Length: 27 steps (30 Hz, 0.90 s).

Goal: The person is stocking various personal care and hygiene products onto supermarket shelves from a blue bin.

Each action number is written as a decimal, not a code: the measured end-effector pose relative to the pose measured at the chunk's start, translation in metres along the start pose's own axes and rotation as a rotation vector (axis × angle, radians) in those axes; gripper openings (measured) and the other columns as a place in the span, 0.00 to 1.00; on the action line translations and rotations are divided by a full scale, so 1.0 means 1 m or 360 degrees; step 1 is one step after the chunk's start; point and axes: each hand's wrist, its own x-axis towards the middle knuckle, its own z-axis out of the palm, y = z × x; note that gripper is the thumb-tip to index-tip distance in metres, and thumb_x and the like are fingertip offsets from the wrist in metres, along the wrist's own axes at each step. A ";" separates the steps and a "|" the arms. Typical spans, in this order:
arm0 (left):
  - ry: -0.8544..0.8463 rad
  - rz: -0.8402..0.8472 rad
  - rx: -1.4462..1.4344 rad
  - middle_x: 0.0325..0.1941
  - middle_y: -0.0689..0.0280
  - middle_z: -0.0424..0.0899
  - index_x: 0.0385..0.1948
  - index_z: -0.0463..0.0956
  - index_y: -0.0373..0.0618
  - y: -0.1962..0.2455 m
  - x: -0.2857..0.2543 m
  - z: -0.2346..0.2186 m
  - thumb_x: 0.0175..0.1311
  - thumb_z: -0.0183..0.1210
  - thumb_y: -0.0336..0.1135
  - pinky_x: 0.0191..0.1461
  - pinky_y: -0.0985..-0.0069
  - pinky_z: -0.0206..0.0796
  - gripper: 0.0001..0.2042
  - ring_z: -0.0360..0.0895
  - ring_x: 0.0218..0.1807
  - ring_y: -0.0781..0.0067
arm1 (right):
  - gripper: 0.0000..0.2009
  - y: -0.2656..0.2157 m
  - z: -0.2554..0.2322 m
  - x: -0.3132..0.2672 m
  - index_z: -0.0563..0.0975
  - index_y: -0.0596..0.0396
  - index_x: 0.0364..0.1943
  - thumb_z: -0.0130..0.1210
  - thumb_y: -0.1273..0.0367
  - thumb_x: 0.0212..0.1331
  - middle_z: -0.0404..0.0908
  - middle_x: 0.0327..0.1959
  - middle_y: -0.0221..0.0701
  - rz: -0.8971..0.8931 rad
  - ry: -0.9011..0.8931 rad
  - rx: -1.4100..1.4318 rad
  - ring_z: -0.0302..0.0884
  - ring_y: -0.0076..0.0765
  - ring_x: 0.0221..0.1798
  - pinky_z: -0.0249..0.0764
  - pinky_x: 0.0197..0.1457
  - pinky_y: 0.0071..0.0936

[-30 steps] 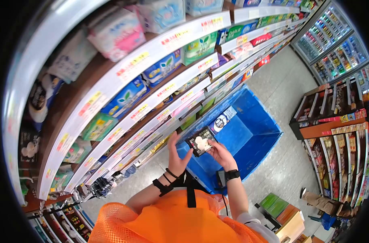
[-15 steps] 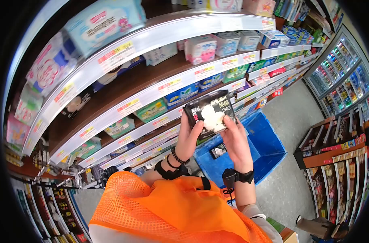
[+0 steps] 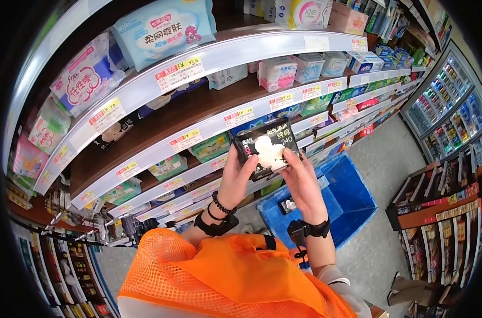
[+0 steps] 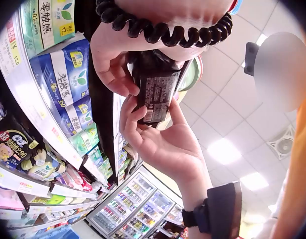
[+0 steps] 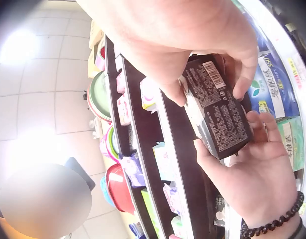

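Packet [image 3: 269, 149], black and glossy-looking, is resting between my left hand [image 3: 234, 183] and right hand [image 3: 305, 186], both grips pinching its edges higher than the blue crate [image 3: 356, 208]; if either is slackening, it could be slipping and falling outside the crate.

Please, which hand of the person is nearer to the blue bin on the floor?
The right hand. In the head view, it is raised and overlaps the blue bin; the left hand, also raised, is beyond the bin's left edge. Both hold the black packet.
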 end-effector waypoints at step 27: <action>0.0035 -0.0048 0.0006 0.56 0.66 0.74 0.62 0.61 0.39 -0.010 -0.029 0.005 0.69 0.56 0.31 0.57 0.79 0.65 0.22 0.71 0.54 0.80 | 0.18 0.015 -0.020 -0.019 0.73 0.60 0.54 0.54 0.62 0.67 0.80 0.50 0.32 0.0158 0.0017 -0.0034 0.78 0.27 0.51 0.72 0.54 0.27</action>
